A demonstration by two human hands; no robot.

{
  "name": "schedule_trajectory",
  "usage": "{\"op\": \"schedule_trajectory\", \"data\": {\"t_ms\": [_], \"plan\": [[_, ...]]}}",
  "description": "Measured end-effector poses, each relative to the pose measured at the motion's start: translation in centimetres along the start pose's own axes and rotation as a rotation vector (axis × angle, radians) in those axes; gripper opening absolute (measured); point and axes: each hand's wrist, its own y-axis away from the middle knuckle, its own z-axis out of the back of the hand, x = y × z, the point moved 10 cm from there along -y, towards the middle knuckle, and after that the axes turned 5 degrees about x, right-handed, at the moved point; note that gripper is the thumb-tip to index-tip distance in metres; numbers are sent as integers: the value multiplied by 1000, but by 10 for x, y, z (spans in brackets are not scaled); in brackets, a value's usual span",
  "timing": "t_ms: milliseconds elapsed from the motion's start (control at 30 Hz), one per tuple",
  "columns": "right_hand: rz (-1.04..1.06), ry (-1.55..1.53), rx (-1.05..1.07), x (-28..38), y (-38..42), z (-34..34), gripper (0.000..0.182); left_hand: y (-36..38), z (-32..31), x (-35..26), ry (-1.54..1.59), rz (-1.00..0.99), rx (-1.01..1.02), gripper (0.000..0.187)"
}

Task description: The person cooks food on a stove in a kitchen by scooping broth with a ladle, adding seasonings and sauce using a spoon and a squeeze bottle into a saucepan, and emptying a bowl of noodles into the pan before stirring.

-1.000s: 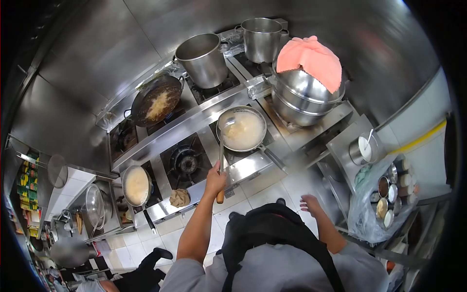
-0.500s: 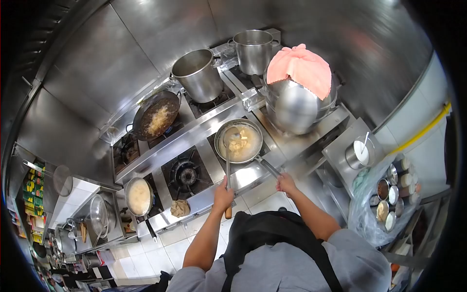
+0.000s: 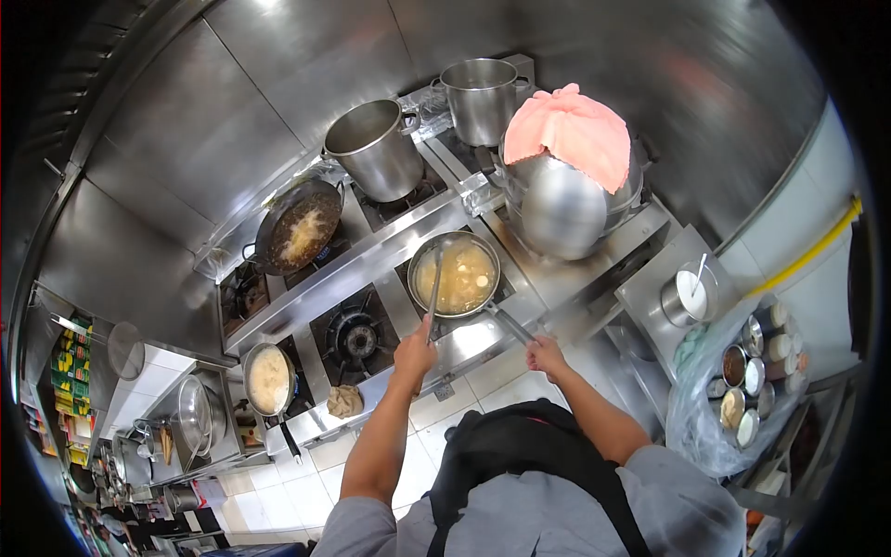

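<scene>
My left hand (image 3: 415,353) is closed round the handle of a metal spoon (image 3: 435,292), whose head is down in the food at the left side of a frying pan (image 3: 464,271). That pan sits on a front burner and holds pale pieces in yellowish liquid. At the end of the pan's handle (image 3: 512,325), my right hand (image 3: 545,355) is closed on it. A crumpled brown cloth (image 3: 344,401) lies on the stove's front edge, left of my left hand.
Behind stand a dark wok (image 3: 299,227) with frying food, two tall pots (image 3: 376,153) (image 3: 480,102) and a large steel vessel (image 3: 564,209) under a pink cloth (image 3: 574,135). A second pan (image 3: 269,379) is front left. Seasoning containers (image 3: 742,371) stand right.
My left hand has moved slightly left and up, tilting the spoon. The spoon's head has gone down into the food, and the pieces are more spread out. My right hand stays on the handle.
</scene>
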Motion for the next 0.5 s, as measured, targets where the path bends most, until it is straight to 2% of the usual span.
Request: {"op": "schedule_trajectory", "data": {"t_ms": [167, 267, 367, 433, 467, 500], "plan": [[2, -24, 9, -1, -4, -9, 19, 33, -15, -21, -197, -74, 106, 70], [23, -35, 73, -4, -15, -7, 19, 59, -26, -1, -290, -58, 83, 71], [-18, -2, 128, 3, -43, -2, 16, 83, -7, 0, -323, -34, 6, 71], [171, 546, 61, 19, -52, 19, 34, 105, -10, 11, -312, 26, -79, 71], [270, 813, 25, 30, -53, 25, 44, 115, -4, 12, -253, 18, -198, 67], [451, 904, 76, 58, -48, 23, 61, 124, 3, 8, -205, 50, -245, 64]]}}
